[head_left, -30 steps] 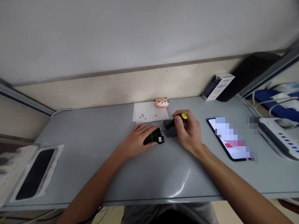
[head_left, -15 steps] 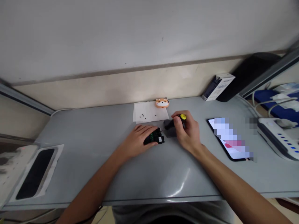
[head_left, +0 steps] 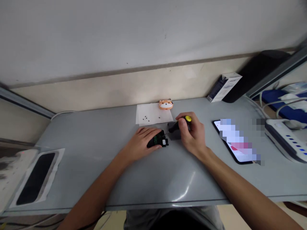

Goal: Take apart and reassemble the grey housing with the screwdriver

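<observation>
Under my left hand [head_left: 139, 144], a small black electronic device [head_left: 159, 140] with a bare green circuit board and a white label lies on the grey table; my fingers and thumb grip its two sides. My right hand [head_left: 194, 135] is wrapped around a screwdriver [head_left: 174, 126] with a black and yellow handle. Its thin shaft points left and reaches the upper right part of the device; the exact spot of the tip is too small to make out. A dark grey, flat-sided piece [head_left: 174, 135] lies beneath the screwdriver, close to the device.
Behind my hands, white paper [head_left: 154, 110] bears several tiny dark screws [head_left: 145, 117] and an orange dog-faced case [head_left: 166, 104]. A lit phone [head_left: 236, 140] and a power strip [head_left: 285, 140] lie right, a dark phone [head_left: 35, 179] left. A box [head_left: 224, 87] leans at the back right.
The camera view has shifted very slightly. Both hands keep their grips on the device and the screwdriver, in nearly the same places.
</observation>
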Motion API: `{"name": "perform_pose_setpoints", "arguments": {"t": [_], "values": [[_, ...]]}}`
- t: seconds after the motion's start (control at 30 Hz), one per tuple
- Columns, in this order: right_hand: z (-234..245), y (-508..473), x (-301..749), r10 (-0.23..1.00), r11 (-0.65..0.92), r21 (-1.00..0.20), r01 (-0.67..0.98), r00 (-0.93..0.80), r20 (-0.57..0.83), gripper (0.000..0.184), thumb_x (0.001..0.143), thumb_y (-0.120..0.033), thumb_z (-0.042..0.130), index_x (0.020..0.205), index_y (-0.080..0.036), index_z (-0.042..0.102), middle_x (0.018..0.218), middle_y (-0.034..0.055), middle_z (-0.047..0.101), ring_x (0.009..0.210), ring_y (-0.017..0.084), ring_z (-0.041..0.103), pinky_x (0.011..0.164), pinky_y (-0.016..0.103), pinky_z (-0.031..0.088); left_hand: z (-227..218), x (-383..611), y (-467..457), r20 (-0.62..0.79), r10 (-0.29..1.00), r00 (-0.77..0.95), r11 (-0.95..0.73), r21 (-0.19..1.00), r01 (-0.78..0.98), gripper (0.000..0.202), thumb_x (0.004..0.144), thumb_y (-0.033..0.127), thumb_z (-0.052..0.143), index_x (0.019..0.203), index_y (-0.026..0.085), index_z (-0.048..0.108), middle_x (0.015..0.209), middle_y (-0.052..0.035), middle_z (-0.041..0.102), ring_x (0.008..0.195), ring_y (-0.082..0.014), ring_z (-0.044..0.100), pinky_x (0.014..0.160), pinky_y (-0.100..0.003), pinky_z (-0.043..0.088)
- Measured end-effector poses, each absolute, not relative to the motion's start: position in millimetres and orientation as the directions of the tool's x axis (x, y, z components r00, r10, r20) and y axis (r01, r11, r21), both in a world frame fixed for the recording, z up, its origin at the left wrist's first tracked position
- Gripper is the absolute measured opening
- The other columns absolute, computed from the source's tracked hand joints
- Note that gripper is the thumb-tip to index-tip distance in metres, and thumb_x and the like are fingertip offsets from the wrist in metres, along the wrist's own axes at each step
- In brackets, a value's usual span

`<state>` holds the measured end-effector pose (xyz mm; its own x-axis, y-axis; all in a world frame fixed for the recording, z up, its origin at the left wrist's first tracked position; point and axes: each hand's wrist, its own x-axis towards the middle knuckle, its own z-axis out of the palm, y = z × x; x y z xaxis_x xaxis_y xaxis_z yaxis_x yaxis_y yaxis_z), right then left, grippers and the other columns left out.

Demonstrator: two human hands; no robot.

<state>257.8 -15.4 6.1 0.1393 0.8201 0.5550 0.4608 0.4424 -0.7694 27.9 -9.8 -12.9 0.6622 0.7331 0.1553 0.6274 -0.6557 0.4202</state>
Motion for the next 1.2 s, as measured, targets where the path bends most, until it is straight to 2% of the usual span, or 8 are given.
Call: {"name": "perform_pose_setpoints", "arguments": {"t": [0.23,0.6,0.87,1.2], "values": [[1.9,-11.8,257.7,0.818,0.431,-0.777,0.459,0.164,0.551,0.027,0.105,-0.045,0.052,0.093,-0.024,0.063,0.069,-0.003,0.061,0.055,0.012,0.05,0.054,0.027,0.039,-11.9,28.7,-9.7,0.116,0.735,0.668,-0.647,0.415,0.64,0.052,0.104,0.048,0.065,0.15,0.026,0.057,0.146,-0.0082,0.068,0.138,-0.0281,0.06,0.122,-0.046,0.042],[1.0,-8.7,256.5,0.838,0.368,-0.824,0.431,0.23,0.495,0.035,0.103,-0.054,0.051,0.09,-0.023,0.063,0.068,-0.0023,0.06,0.056,0.013,0.048,0.054,0.027,0.038,-13.8,27.4,-9.8,0.15,0.724,0.673,-0.663,0.417,0.621,0.049,0.104,0.046,0.065,0.148,0.026,0.058,0.144,-0.0082,0.069,0.136,-0.0275,0.061,0.121,-0.046,0.044],[-3.7,-4.5,257.8,0.854,0.326,-0.853,0.408,0.261,0.451,0.038,0.103,-0.057,0.052,0.09,-0.023,0.065,0.07,-0.0015,0.06,0.06,0.014,0.05,0.056,0.028,0.04,-11.7,28.3,-9.2,0.166,0.712,0.683,-0.683,0.389,0.618,0.048,0.104,0.045,0.066,0.146,0.024,0.059,0.142,-0.0089,0.07,0.135,-0.0272,0.062,0.119,-0.045,0.045],[-3.0,-5.8,258.2,0.842,0.331,-0.843,0.423,0.27,0.466,0.037,0.102,-0.056,0.052,0.091,-0.023,0.064,0.072,-0.0005,0.062,0.061,0.014,0.051,0.057,0.028,0.041,-8.1,29.5,-10.2,0.149,0.719,0.679,-0.674,0.387,0.629,0.046,0.104,0.044,0.065,0.144,0.023,0.061,0.142,-0.0088,0.07,0.135,-0.0272,0.062,0.119,-0.045,0.045]]}}
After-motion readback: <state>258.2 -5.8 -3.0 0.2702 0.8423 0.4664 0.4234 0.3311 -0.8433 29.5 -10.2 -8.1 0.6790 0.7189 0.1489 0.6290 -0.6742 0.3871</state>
